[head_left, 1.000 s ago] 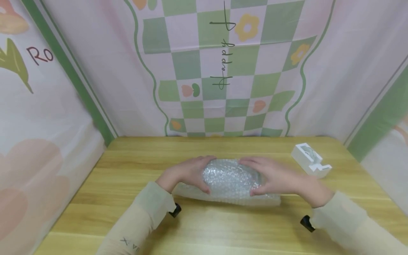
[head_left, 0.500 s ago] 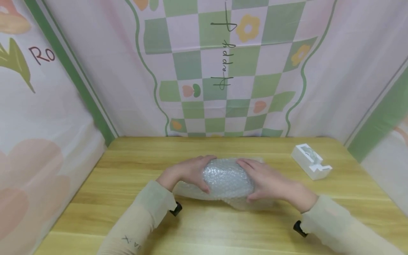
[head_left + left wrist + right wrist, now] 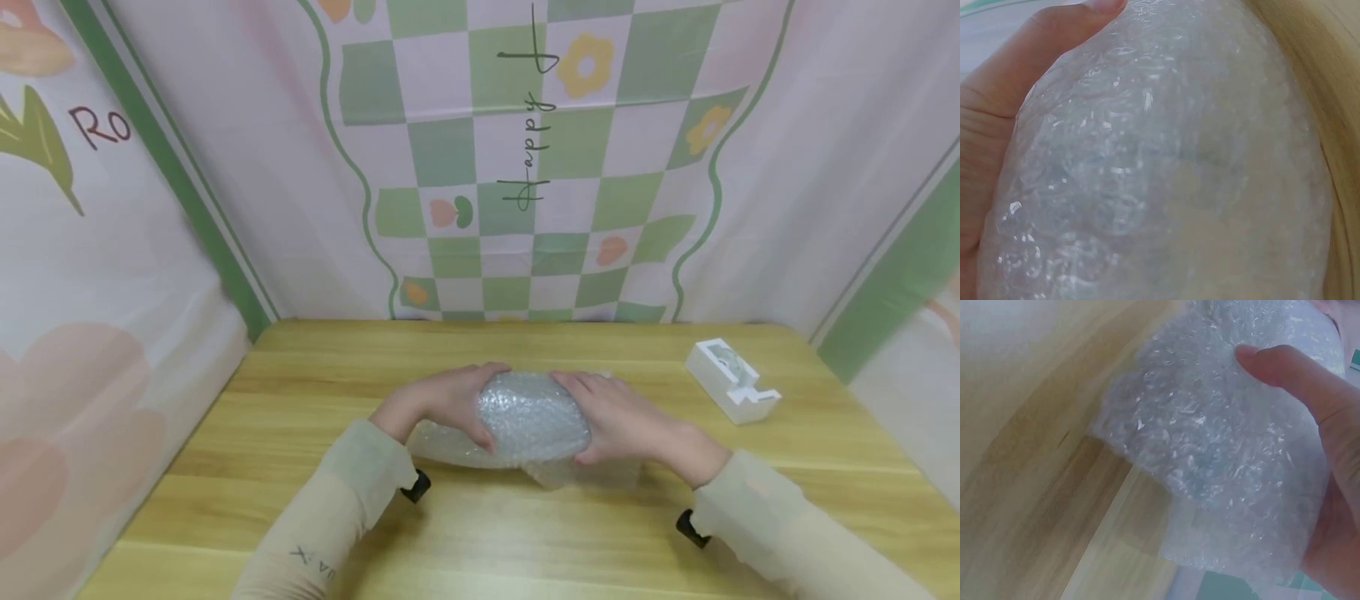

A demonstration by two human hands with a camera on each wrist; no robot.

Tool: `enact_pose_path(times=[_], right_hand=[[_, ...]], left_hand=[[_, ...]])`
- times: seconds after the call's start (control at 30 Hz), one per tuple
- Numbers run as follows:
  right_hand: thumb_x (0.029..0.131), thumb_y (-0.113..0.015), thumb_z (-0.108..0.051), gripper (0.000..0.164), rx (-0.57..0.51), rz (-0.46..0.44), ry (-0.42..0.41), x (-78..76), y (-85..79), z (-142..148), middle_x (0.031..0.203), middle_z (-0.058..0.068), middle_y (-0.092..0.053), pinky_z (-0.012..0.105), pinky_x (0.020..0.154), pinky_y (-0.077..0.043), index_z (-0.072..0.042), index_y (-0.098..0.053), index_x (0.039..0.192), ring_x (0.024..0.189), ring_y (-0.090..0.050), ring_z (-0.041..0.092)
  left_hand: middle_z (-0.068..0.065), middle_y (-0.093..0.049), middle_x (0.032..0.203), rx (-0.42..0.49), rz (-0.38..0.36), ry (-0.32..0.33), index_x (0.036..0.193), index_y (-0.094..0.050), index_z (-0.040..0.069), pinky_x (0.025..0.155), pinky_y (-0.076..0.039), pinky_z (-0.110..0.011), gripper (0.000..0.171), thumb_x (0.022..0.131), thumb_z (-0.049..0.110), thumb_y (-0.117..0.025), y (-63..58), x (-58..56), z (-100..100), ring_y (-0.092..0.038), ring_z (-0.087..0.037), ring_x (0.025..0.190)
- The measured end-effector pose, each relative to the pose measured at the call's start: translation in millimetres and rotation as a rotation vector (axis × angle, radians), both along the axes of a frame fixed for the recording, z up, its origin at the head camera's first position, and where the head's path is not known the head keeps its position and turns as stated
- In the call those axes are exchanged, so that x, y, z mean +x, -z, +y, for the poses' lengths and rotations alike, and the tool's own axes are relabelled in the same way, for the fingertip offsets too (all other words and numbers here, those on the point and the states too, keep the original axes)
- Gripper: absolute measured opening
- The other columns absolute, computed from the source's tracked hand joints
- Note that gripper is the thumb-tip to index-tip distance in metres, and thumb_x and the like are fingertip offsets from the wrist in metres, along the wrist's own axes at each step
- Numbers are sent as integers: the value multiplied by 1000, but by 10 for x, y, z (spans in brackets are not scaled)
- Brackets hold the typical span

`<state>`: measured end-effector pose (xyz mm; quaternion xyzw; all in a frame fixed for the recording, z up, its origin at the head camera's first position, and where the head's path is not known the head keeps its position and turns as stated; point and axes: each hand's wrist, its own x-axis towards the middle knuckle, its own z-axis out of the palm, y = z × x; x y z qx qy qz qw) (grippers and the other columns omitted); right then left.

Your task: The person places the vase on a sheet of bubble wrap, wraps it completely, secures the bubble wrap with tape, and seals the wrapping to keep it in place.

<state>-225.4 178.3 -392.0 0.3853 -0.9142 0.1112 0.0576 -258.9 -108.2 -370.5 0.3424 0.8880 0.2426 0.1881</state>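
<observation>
A rounded bundle of clear bubble wrap lies across the wooden table in the head view, its contents hidden under the layers. My left hand grips its left end, thumb on the near side and fingers over the far side. Its right end is held the same way by my right hand. Loose film spreads flat beyond both ends. The left wrist view is mostly filled by the bubble wrap, with a finger along its edge. In the right wrist view, my thumb presses on the bubble wrap, whose loose flap hangs out.
A white tape dispenser with a roll of clear tape stands at the right back of the wooden table. Printed curtains hang behind the table and at both sides. Each cuff has a black wrist device underneath.
My right hand has moved left and inward along the bundle, and the film at the right end has folded in under it. My left hand has stayed almost still.
</observation>
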Motion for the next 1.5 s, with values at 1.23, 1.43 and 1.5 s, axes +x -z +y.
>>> enact_pose_path(times=[1.23,1.43,1.5], right_hand=[[64,-90,-25,101,4,-193,-100,-84,-77,44,128,15,-62,50,96,-54,8,-41,147,112,-62,29],[65,-89,-23,101,3,-248,-107,-129,-103,59,127,16,-62,50,92,-55,11,-39,146,110,-62,29],[65,-89,-23,102,4,-265,-103,-140,-102,58,128,17,-61,50,94,-55,11,-38,146,112,-62,30]], left_hand=[[0,-45,150,-86,184,14,150,-46,21,113,-36,-54,94,71,43,-94,-120,71,-3,-41,-25,139],[-4,-47,149,-138,313,55,149,-48,16,114,-39,-46,87,76,38,-91,-142,161,45,-43,-25,137],[-6,-47,149,-149,332,70,150,-47,13,114,-40,-42,88,77,35,-91,-135,184,55,-44,-26,136]])
